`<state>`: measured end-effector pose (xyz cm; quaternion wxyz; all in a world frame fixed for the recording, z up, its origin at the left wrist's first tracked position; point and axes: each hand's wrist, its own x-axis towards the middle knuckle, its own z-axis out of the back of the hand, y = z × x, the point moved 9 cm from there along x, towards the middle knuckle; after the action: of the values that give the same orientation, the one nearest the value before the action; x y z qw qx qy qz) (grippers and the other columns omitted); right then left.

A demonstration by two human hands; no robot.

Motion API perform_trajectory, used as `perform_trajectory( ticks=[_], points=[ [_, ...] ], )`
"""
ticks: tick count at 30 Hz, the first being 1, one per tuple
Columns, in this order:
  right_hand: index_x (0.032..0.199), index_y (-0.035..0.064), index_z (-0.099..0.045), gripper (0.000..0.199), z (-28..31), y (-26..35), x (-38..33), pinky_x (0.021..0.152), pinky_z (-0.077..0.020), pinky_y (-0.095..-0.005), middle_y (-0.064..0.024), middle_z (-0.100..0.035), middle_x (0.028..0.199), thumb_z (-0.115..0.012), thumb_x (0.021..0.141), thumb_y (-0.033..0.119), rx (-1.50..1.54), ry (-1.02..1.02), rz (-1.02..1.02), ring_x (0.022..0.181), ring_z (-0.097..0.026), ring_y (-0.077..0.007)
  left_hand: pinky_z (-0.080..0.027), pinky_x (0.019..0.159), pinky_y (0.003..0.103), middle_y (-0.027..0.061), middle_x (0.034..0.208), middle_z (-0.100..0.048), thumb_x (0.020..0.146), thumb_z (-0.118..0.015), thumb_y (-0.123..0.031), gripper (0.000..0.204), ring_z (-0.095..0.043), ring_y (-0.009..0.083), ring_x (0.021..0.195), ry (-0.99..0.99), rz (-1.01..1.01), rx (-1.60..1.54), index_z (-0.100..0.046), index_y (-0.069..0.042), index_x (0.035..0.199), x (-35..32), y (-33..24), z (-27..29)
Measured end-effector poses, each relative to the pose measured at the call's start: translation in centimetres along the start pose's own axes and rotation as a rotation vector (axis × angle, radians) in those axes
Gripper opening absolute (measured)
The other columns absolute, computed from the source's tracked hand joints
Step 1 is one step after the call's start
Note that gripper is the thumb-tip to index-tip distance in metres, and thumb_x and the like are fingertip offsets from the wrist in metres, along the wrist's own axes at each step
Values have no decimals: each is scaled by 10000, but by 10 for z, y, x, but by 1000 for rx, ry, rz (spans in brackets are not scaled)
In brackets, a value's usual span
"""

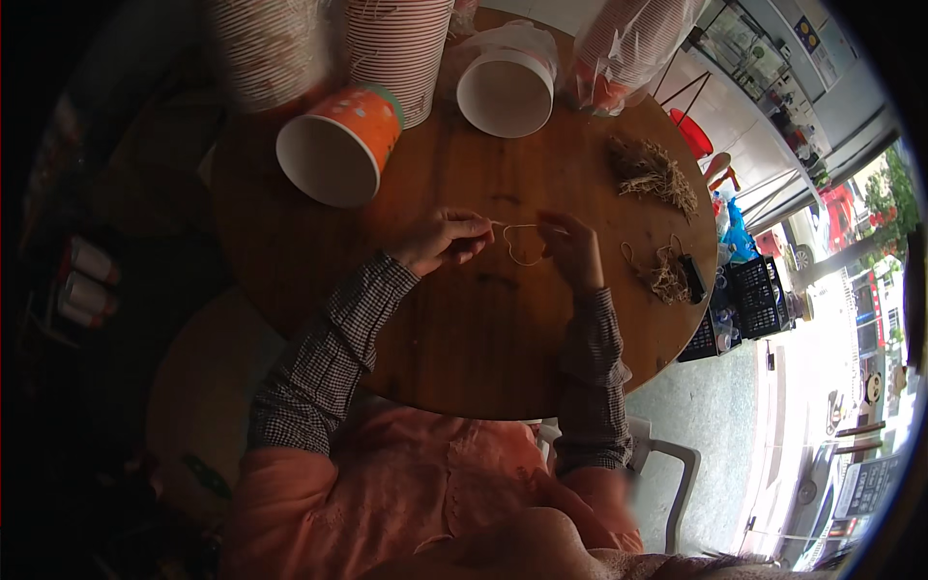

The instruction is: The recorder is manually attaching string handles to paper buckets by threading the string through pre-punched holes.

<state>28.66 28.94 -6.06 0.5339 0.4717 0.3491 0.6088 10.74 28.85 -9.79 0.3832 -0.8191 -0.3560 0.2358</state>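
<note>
A thin tan string (523,228) stretches between my two hands above the middle of the round wooden table (435,348), with a slack loop hanging toward me. One end is pinched between the thumb and fingers of my left hand (443,242). My right hand (574,247) is closed on the other side of the string, its fingers slightly blurred. Right of that hand lies a small tangle of similar string (667,276) beside a small black object (692,278). Farther back is a thicker bundle of tan strings (652,178).
An orange paper tub (385,124) lies tilted at the back left; a white tub (506,94) sits beside it. Tall stacks of paper cups (396,53) stand behind, some wrapped in plastic (633,53). Black crates (759,298) stand past the right edge, near a grey chair (681,483).
</note>
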Motion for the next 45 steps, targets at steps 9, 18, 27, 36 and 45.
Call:
perform_trajectory(
  ticks=[9, 18, 27, 36, 45],
  points=[
    [1083, -13, -596, 225, -71, 30, -22, 569, -495, -224, -40, -648, 824, -585, 908, 128, 287, 310, 26, 688, -600, -79, -371, 458, 192, -3, 666, -561, 933, -558, -242, 244, -482, 48, 545, -28, -74, 484, -638, -26, 852, -3, -6, -5],
    [865, -3, -661, 114, -46, 28, -18, 521, -448, -203, -19, -622, 689, -664, 839, 108, 130, 63, 28, 607, -559, -52, -427, 574, 234, -10, 678, -562, 946, -492, -440, 441, -507, 73, 604, -261, -214, 462, -625, -36, 829, -10, -25, 9],
    [891, -10, -652, 123, -50, 36, -21, 570, -466, -218, -19, -621, 716, -671, 831, 96, 12, 85, 121, 646, -573, -66, -389, 584, 244, 13, 646, -508, 964, -472, -411, 441, -462, 67, 617, -308, -475, 953, -559, -19, 784, -19, -41, -10],
    [877, -7, -638, 103, -54, 33, -21, 579, -451, -220, -22, -620, 716, -672, 820, 71, 92, 81, 82, 637, -538, -51, -446, 618, 295, 77, 714, -537, 928, -542, -135, 135, -545, 136, 672, -251, -707, 986, -533, -6, 892, -23, -41, -23],
    [860, 19, -626, 128, -55, 16, -23, 470, -385, -197, 22, -559, 649, -643, 865, 146, 182, 59, -75, 545, -483, -28, -465, 658, 350, 111, 827, -549, 863, -577, -27, 79, -580, 290, 764, -276, -982, 1227, -508, -37, 899, -37, -54, -49]
  ],
)
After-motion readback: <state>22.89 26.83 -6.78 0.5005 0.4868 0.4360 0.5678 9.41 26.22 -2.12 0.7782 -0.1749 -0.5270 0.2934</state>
